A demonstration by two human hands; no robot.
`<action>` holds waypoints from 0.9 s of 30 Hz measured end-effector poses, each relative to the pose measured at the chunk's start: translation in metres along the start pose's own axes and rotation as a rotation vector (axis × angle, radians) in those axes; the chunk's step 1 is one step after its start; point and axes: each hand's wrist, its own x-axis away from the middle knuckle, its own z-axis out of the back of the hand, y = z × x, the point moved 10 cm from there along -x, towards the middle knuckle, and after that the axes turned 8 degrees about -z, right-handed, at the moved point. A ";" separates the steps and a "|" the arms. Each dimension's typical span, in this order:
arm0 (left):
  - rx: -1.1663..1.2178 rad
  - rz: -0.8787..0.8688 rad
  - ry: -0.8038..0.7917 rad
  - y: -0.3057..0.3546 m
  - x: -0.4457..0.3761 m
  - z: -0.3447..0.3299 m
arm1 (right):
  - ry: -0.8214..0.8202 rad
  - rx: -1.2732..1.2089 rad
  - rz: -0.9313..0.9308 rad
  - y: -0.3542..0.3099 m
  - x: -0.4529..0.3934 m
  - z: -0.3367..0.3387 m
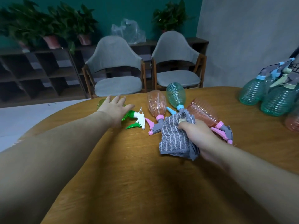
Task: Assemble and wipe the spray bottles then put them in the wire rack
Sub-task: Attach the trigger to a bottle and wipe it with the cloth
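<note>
Several spray bottles lie on the wooden table (129, 175). My left hand (114, 109) hovers with spread fingers over a green bottle (129, 115) with a white and green trigger head. Beside it lie a pink bottle (156, 103) with a pink and grey head, a teal bottle (175, 94) with a blue collar, and a second pink bottle (204, 112). My right hand (199, 135) grips a grey striped cloth (175, 139) bunched against the sprayer heads. The rack's black wire (295, 67) shows only at the far right edge.
Several teal bottles (273, 98) with sprayers stand at the table's right edge, a pink one (292, 122) beside them. Two grey chairs (118, 68) face the far side of the table. Shelves with potted plants (53, 29) and a plastic bag (127, 30) line the back wall.
</note>
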 end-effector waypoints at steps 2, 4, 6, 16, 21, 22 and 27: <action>-0.002 0.004 -0.004 -0.003 -0.004 -0.003 | -0.002 0.003 -0.010 0.002 -0.003 -0.002; -0.021 -0.001 0.007 -0.005 -0.005 0.000 | -0.003 0.002 -0.019 0.004 -0.005 -0.002; -0.024 -0.002 0.013 -0.005 -0.001 0.004 | 0.003 0.001 -0.017 0.005 -0.005 0.000; 0.322 0.054 0.164 0.010 0.060 0.018 | -0.008 0.081 0.013 0.007 0.028 0.009; 0.507 0.105 0.249 0.038 0.097 0.031 | 0.026 0.111 0.086 -0.001 0.054 0.020; 0.507 0.102 0.251 0.045 0.104 0.034 | 0.029 0.105 0.105 -0.004 0.060 0.023; 0.465 0.041 0.232 0.091 0.130 0.044 | 0.048 0.106 0.171 -0.016 0.085 0.035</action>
